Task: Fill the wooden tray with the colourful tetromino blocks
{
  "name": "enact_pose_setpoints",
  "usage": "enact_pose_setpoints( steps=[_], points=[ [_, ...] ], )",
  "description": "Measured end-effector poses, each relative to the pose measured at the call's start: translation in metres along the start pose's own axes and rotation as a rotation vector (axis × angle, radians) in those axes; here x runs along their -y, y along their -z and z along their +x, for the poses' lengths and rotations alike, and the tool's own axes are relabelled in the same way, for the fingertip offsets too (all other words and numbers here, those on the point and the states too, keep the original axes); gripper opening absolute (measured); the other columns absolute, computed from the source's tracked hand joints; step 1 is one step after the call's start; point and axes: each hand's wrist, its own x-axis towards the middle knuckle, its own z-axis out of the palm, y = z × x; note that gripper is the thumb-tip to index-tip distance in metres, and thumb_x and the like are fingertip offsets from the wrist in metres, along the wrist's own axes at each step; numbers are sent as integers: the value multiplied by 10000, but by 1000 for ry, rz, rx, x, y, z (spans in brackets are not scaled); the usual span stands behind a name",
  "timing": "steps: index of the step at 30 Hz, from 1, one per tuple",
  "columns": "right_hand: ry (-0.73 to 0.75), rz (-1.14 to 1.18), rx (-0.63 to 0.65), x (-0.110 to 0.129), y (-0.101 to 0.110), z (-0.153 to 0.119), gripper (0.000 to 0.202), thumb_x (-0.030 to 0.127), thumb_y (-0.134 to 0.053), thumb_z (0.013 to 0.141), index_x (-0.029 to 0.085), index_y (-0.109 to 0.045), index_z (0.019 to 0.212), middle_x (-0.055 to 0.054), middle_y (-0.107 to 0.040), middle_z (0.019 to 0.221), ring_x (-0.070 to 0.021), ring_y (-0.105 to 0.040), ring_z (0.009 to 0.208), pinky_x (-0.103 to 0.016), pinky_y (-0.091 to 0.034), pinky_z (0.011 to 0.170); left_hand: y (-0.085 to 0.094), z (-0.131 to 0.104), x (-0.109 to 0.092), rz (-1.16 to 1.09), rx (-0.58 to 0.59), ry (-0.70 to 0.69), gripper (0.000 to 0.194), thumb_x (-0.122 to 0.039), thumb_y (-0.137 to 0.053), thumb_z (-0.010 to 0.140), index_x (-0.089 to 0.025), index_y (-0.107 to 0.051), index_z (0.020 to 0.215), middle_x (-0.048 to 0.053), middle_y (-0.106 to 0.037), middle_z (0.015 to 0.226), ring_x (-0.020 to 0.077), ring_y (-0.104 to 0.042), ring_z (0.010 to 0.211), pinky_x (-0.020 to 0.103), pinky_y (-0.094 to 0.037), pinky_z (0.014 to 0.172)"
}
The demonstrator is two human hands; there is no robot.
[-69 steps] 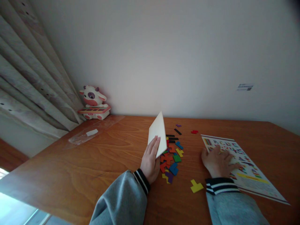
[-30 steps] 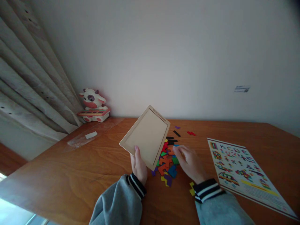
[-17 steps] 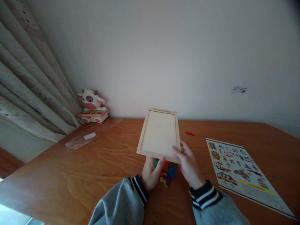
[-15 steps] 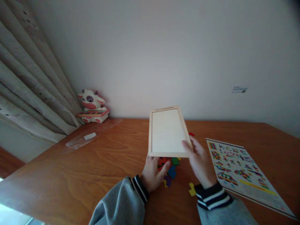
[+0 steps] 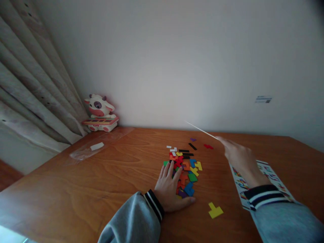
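My left hand [image 5: 169, 191] lies palm down with fingers spread over the left side of a pile of coloured flat pieces [image 5: 184, 179]. Between the fingers and to their right, red, orange, blue, green and yellow shapes show. Off to the right, my right hand [image 5: 236, 158] is raised above a printed sheet [image 5: 275, 182], its fingers closed on a thin pale panel [image 5: 201, 130] seen almost edge-on. A yellow piece [image 5: 215, 211] lies alone between the two hands, nearer the front.
Black strips [image 5: 186, 154] and small white pieces [image 5: 173, 149] lie behind the pile, with a red piece [image 5: 208, 146] farther right. At the back left are a cow toy [image 5: 100, 113] and a clear plastic bag [image 5: 82, 153] with a white label. Curtains hang at the left.
The pale framed board no longer shows its face; my right hand has moved right, holding a thin edge. My left hand has come off the board and spread over the pieces, now uncovered.
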Motion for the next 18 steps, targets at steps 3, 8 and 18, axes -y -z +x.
enact_pose_setpoints(
  steps=[3,8,18],
  points=[
    [62,11,32,1,-11,0,548,81,-375,867,262,-571,1346,-65,-686,1252,-263,-707,922,-370,-547,722,-1,1,2,-8,1,-2,994,-781,-583,720,-198,-366,1495,212,-226,1579,444,-185,1452,667,-188,1142],
    [137,36,59,4,-21,-1,555,57,-361,876,272,-573,1343,-53,-683,1258,-261,-686,1036,-380,-554,808,-2,1,4,-4,-19,20,920,-731,-567,775,-168,-392,1480,228,-242,1569,435,-195,1452,665,-186,1142],
    [198,143,96,17,-8,-43,584,13,-378,845,246,-571,1345,-53,-659,1298,-243,-688,1075,-403,-571,890,0,2,3,9,-42,3,886,-700,-584,781,-179,-397,1473,216,-262,1566,416,-210,1453,647,-199,1149]
  ],
)
